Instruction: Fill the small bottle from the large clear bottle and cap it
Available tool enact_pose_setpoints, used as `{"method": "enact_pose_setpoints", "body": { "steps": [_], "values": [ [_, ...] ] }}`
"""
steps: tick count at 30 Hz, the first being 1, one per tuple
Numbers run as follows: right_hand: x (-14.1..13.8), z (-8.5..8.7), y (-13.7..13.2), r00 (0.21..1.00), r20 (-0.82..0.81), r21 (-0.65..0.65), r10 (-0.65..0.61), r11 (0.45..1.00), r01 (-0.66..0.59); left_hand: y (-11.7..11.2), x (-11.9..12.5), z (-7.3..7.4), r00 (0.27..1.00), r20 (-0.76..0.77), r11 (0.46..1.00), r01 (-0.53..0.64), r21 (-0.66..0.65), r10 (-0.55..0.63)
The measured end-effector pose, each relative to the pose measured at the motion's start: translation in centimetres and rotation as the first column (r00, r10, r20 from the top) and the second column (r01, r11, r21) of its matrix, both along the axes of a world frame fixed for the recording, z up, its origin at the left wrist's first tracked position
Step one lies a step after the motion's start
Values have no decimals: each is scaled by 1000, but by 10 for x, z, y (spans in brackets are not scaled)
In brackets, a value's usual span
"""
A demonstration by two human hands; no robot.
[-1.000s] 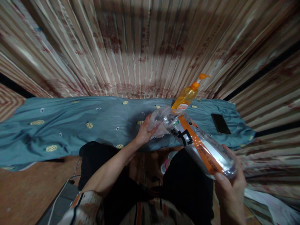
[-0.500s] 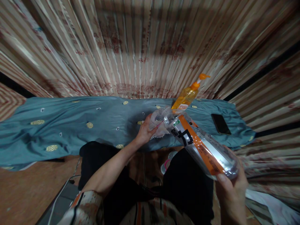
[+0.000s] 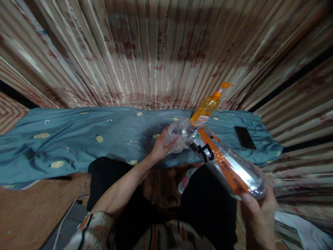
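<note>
A large clear plastic bottle (image 3: pixel 223 163) with an orange label lies tilted, its neck pointing away from me. My right hand (image 3: pixel 257 215) grips the bottle's base at the lower right. My left hand (image 3: pixel 160 147) is closed on a crumpled thin white cloth or plastic (image 3: pixel 177 139) pressed against the bottle's mouth. Just behind the neck stands an orange pump bottle (image 3: pixel 208 106) on the blue cloth (image 3: pixel 78 139).
A black phone (image 3: pixel 244 137) lies on the blue cloth at the right. Striped curtains (image 3: pixel 156 52) hang behind. My dark-clothed legs (image 3: pixel 203 205) and a wooden floor (image 3: pixel 33 208) with a white cable (image 3: pixel 67 215) are below.
The right hand has slid slightly lower and to the right with the bottle's base. The left hand stays at the bottle's mouth.
</note>
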State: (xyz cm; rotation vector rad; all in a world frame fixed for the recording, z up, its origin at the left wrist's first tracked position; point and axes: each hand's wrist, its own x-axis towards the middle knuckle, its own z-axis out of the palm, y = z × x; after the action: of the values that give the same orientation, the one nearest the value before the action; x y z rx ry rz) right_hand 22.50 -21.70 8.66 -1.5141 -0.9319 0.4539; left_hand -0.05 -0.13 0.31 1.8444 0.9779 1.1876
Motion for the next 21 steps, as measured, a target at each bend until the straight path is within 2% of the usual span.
{"method": "enact_pose_setpoints", "body": {
  "steps": [7, 21],
  "values": [
    [-3, 6, 2, 999, 40, 5, -20, 1000, 20, 0, -1, 1, 1000, 7, 1000, 12, 7, -12],
    [-2, 6, 2, 999, 43, 15, -8, 1000, 7, 0, 0, 0, 1000, 13, 1000, 9, 24, -9]
  ]
}}
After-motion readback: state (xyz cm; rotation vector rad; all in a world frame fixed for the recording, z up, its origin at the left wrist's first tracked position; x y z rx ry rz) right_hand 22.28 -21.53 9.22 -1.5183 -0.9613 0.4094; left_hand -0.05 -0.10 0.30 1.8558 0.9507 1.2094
